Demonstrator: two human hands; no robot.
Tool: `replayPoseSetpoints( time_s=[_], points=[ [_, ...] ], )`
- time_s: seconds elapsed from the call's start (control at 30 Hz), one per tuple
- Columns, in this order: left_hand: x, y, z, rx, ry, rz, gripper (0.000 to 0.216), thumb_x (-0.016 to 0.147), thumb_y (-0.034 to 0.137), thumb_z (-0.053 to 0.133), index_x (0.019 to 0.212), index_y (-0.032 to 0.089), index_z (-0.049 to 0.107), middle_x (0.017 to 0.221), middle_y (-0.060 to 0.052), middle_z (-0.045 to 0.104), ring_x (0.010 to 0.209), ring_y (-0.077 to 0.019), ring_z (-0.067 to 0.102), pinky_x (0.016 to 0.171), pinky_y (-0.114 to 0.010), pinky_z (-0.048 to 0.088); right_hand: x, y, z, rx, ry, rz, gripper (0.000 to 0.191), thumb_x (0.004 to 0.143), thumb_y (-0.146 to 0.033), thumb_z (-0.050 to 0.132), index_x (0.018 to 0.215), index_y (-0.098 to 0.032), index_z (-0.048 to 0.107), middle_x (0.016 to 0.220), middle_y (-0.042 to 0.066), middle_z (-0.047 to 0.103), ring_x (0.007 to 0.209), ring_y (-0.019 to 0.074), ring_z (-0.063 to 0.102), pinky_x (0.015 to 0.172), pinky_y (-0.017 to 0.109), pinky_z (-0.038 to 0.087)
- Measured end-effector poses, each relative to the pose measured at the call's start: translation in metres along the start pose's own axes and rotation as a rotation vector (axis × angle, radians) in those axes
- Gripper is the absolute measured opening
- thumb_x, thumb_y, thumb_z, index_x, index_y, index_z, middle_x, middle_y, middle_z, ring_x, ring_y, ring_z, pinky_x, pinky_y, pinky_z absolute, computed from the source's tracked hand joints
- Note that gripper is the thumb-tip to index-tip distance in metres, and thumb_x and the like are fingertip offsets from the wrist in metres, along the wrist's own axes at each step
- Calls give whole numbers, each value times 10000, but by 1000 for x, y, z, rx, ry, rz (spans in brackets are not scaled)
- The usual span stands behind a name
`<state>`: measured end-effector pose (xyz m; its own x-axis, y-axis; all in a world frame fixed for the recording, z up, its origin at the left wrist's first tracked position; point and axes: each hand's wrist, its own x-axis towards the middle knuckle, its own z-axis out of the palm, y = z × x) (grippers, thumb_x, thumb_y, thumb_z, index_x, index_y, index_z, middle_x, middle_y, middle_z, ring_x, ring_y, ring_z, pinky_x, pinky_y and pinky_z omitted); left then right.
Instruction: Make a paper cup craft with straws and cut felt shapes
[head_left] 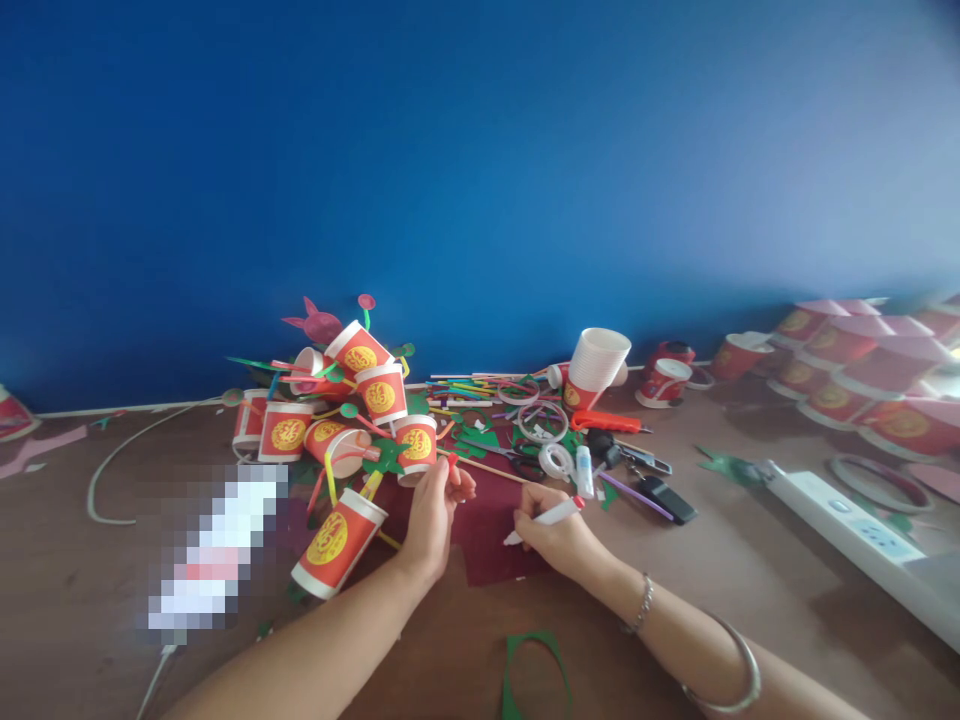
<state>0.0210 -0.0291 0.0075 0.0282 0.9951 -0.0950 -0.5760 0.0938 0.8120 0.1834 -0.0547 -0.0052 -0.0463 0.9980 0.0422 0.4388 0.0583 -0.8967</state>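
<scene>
My right hand [559, 530] is closed round a white marker with a red end [556, 512]. The marker's tip points left and down over a dark red sheet of paper [487, 545] on the table. My left hand [433, 510] is closed, with a small red piece that looks like the marker's cap [451, 461] between thumb and fingers. Just left of it lie red paper cups with yellow emblems [330, 545], several of them piled with straws and green paper pieces. A thin wooden stick [480, 466] lies just beyond both hands.
Behind the hands lie scissors [499, 452], tape rolls [556, 461], a glue tube [584, 472], an orange cutter [609, 422] and keys [666, 498]. A cup stack [596, 365] stands behind. A power strip [855, 530] is right; a green paper scrap [514, 670] lies in front.
</scene>
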Motion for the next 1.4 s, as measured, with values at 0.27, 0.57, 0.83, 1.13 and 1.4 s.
replayPoseSetpoints(
  time_s=[0.27,0.57,0.83,1.13,1.4],
  points=[
    [0,0,1,-1,-3,-1,333,743,454,624,599,184,492,597,8,566,592,-121,515,637,-257,409,0,-4,-1,-15,-12,-14,199,669,-178,493,531,-219,355,447,-32,519,429,111,526,393,181,335],
    [0,1,1,2,0,-2,334,747,453,621,600,185,488,591,16,549,588,-119,515,632,-255,409,-2,-6,0,19,-40,15,215,671,-192,513,533,-219,349,455,-37,529,421,112,550,377,171,332],
    [-1,1,2,10,5,4,316,755,434,612,603,186,489,594,11,553,590,-124,520,639,-263,414,-1,-4,1,9,-52,24,231,683,-200,531,538,-221,352,450,-45,526,429,112,552,397,177,341],
    [-1,1,2,8,9,6,318,743,439,622,598,184,498,587,15,555,592,-122,517,638,-258,411,-1,-8,0,-28,-59,-8,239,710,-196,543,543,-219,373,480,-26,579,457,118,559,423,187,361],
    [0,-1,-1,33,-6,9,310,776,427,584,602,188,490,601,11,571,608,-124,527,652,-260,415,-1,-7,2,71,-53,54,241,746,-259,582,590,-213,404,507,-7,627,499,137,603,444,188,372]
  ],
)
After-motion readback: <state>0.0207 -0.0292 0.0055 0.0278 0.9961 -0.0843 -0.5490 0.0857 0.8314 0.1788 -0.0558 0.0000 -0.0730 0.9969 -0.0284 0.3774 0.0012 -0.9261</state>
